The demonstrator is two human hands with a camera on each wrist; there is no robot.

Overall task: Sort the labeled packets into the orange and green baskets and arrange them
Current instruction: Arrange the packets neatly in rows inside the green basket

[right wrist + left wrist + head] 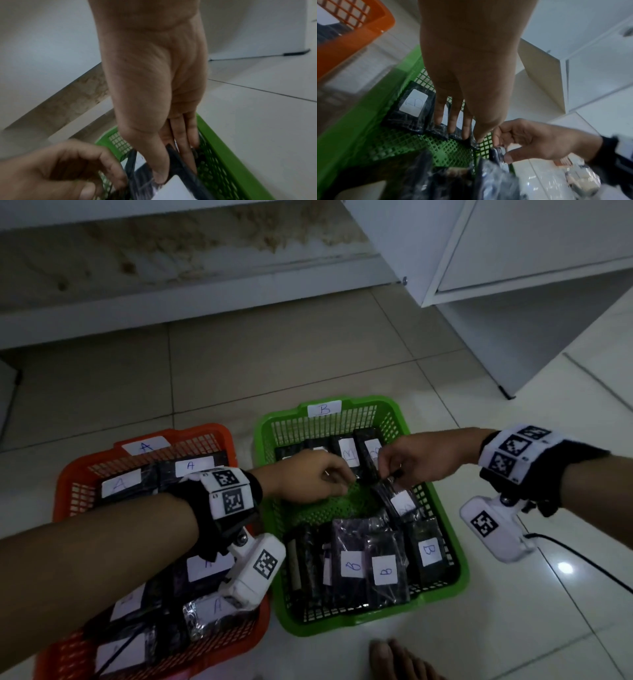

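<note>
Head view: two mesh baskets stand side by side on the tiled floor (308, 361). The orange basket (65, 484), tagged "A" on its far rim, lies on the left and holds dark packets with white "A" labels (190, 465). The green basket (442, 510), tagged "B", lies on the right; a row of "B" packets (385, 571) fills its near end, and a second row stands against its far wall, with bare green mesh between the two rows.

Both hands meet over the middle of the green basket. The left hand (308, 475) reaches in from the left, its fingers (452, 121) extended downward onto the top edges of the far-row packets (412, 105) (left wrist view); they press there and are not curled round anything. The right hand (416, 460) comes in from the right with thumb and fingers pinched on the upper edge of a dark packet (399, 501) that stands tilted near the basket's right wall; the right wrist view shows the thumb (157, 162) on one face and the fingers on the other. The label on this held packet is too blurred to read.

A white cabinet (534, 268) stands on the floor beyond the baskets, and a bare foot (397, 660) shows at the lower edge.
</note>
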